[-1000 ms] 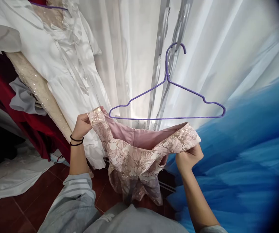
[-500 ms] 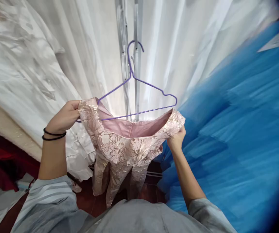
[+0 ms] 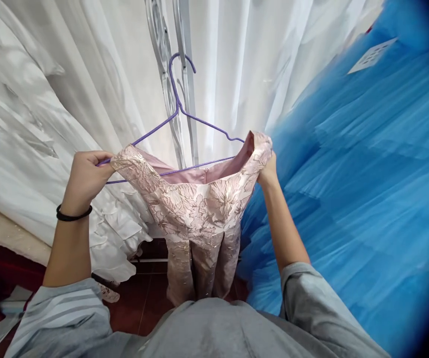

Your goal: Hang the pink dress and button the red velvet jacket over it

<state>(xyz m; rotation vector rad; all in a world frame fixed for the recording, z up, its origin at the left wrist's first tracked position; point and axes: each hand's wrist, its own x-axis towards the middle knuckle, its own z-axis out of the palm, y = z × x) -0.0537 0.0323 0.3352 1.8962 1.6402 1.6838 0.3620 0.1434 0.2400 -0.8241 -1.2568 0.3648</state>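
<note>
A pink and gold floral brocade dress [image 3: 207, 204] spreads between my hands, its pink lining showing at the neckline. My left hand [image 3: 89, 174] is closed at the outer edge of the left shoulder, where the end of the purple hanger [image 3: 155, 130] pokes out against the fingers. On the other side my right hand [image 3: 268, 171] grips the right shoulder from below and behind, its fingers partly hidden by the cloth. The hanger's right end lies inside that shoulder, out of sight. Its hook is up at a silver metal rack [image 3: 190, 99].
White gowns [image 3: 24, 99] hang on the left, white curtain-like fabric [image 3: 229, 64] behind. A blue tulle gown [image 3: 349, 189] with a white tag [image 3: 373, 54] fills the right side. Dark red cloth [image 3: 1, 268] lies low left, above reddish floor tiles [image 3: 132, 308].
The right shoulder of the dress has moved up and over the hanger's right end, which was bare before. More of the hanger's left end now sticks out by my left hand.
</note>
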